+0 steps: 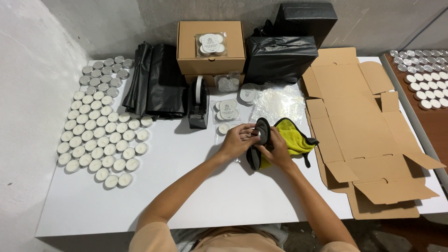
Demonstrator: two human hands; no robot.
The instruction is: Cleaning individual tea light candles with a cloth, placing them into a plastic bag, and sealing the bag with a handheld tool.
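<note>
White table (186,186) carries everything, set against a grey wall. Along its right edge lies a flattened, unfolded cardboard box (364,135), flaps spread, partly overhanging the front edge. At the back edge stand two bundles wrapped in black plastic (280,56) and, left of them, a closed brown carton (211,46) with a clear pack of tealights on its lid. A pile of folded black bags (156,81) lies toward the back left corner. The left edge is taken up by rows of tealight candles (100,135), silver cups at the back and white wax faces nearer the front. A black tape dispenser (199,102) stands just in front of the carton, with small clear packs (227,109) of candles and loose plastic sleeves beside it.

At the table's centre, a yellow and black cleaning cloth (289,140) is bunched under both hands. The left hand (238,140) pinches a single tealight (256,133), fingers closed narrowly about it. The right hand (277,149) is closed on the cloth's dark fold, pressed against that candle.

Judgement: the step in hand appears to be wiping one candle clean. The next move would call for turning the cup inside the cloth without denting its thin wall or marking the wax.
</note>
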